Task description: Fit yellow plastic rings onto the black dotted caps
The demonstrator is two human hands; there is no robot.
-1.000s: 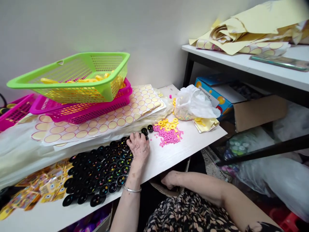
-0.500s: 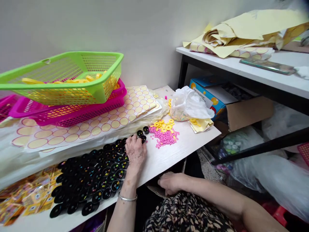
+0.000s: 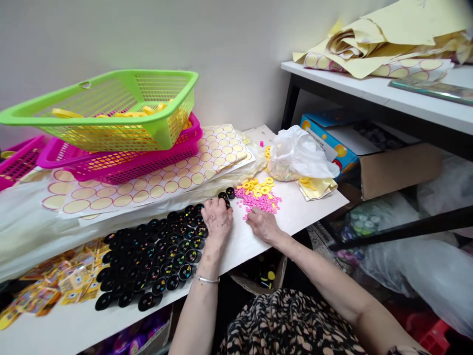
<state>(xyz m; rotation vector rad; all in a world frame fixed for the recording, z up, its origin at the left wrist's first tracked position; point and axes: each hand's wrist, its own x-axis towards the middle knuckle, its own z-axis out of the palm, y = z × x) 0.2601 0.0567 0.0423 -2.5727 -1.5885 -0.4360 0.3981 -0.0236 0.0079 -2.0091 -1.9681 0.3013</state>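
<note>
Pink beads (image 3: 260, 202) lie just beyond right hand (image 3: 263, 224); fingers (image 3: 252, 216) curled, hold unclear. Left hand (image 3: 218, 219) palm-down on black caps (image 3: 162, 256), grip hidden.

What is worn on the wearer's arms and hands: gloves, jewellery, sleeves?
No gloves: the left hand and right hand are bare, as are both forearms. A thin silver metal bangle circles the left wrist. The dark garment with tan leaf-like blotches covers the body; its sleeve edge shows at the right upper arm.

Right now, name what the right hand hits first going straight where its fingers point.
Probably the pink beads, close ahead of the right hand; the yellow rings lie just beyond.
</note>
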